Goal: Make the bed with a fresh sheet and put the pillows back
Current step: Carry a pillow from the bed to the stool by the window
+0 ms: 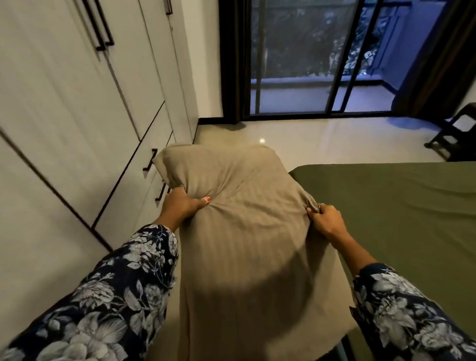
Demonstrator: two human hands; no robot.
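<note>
While both hands pinch its sides, the beige striped fabric pillow [246, 221] hangs between them, lifted above the floor. The left hand [182, 205] grips the near-left side, the right hand [325, 219] bunches the right edge. Right of the right hand lies the bed's smooth olive-green sheet [407, 215], seemingly already spread; the pillow is not yet placed. Beyond, a white wardrobe [70, 118] stands left.

Home bedroom: bed [393, 214], fitted wardrobe [70, 118], sliding balcony door [305, 60], tiled floor [315, 140].

No legible text, labels or numbers anywhere
</note>
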